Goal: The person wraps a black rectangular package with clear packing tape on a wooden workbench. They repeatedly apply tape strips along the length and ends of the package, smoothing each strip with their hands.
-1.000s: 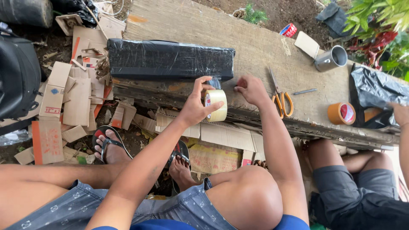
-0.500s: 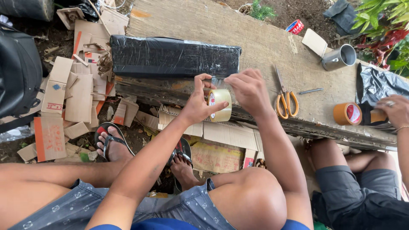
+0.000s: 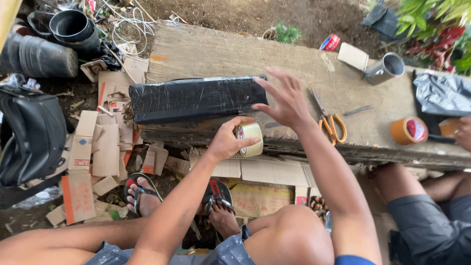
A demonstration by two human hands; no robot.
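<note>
A long parcel wrapped in black plastic [image 3: 196, 99] lies on a rough wooden plank bench [image 3: 235, 56]. My left hand [image 3: 226, 140] grips a roll of clear packing tape [image 3: 251, 138] at the bench's front edge, just below the parcel's right end. My right hand [image 3: 285, 99] hovers with fingers spread beside the parcel's right end, holding nothing.
Orange-handled scissors [image 3: 331, 123], a metal cup [image 3: 385, 68], an orange tape roll [image 3: 408, 130] and a small cardboard box [image 3: 353, 55] sit on the bench. Another person's hand [image 3: 463, 133] shows at the right edge. Cardboard scraps [image 3: 93, 152], a black bag [image 3: 32, 137] and black tubs [image 3: 73, 27] lie left.
My right hand has let go of the tape roll and lifted up toward the parcel's right end, fingers spreading. My left hand keeps the roll at the bench edge.
</note>
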